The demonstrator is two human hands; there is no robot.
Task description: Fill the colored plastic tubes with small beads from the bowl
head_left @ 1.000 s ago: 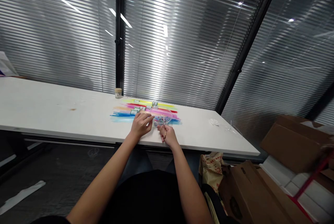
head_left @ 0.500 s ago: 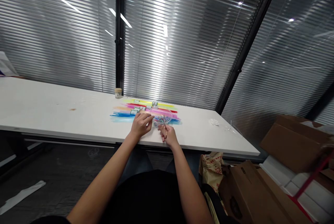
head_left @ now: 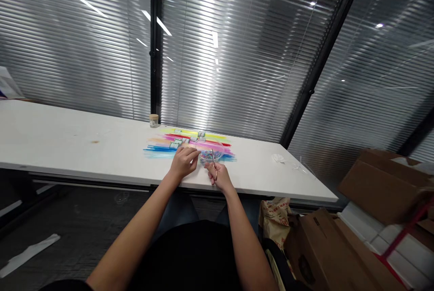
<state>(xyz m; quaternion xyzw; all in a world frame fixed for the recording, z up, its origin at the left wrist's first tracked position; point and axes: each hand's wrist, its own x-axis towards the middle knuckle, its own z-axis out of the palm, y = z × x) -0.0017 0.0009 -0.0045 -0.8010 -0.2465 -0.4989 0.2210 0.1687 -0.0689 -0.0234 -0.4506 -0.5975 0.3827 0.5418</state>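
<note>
My right hand (head_left: 219, 175) is closed around the handles of a pair of scissors (head_left: 213, 159), whose blades point away from me. Close to its left, my left hand (head_left: 184, 160) is pinched, fingertips by the near left rim of a clear round bowl (head_left: 222, 150). What the left fingers hold is too small to make out. Small coloured bits (head_left: 207, 155) lie in the bowl. Around and behind it are bundles of thin coloured sticks: blue (head_left: 158, 149), pink (head_left: 228, 150), red (head_left: 176, 136) and yellow (head_left: 217, 136). Some bundles carry paper labels.
A small jar with a tan lid (head_left: 153, 121) stands at the white table's (head_left: 118, 150) back edge. Crumpled white paper (head_left: 278, 159) lies to the right. Cardboard boxes (head_left: 334, 250) and a printed bag (head_left: 275, 218) crowd the floor at right. Window blinds (head_left: 233, 78) rise behind the table.
Almost nothing differs. Both hands stay at the bowl, and the scissors in my right hand have shifted only very slightly.
</note>
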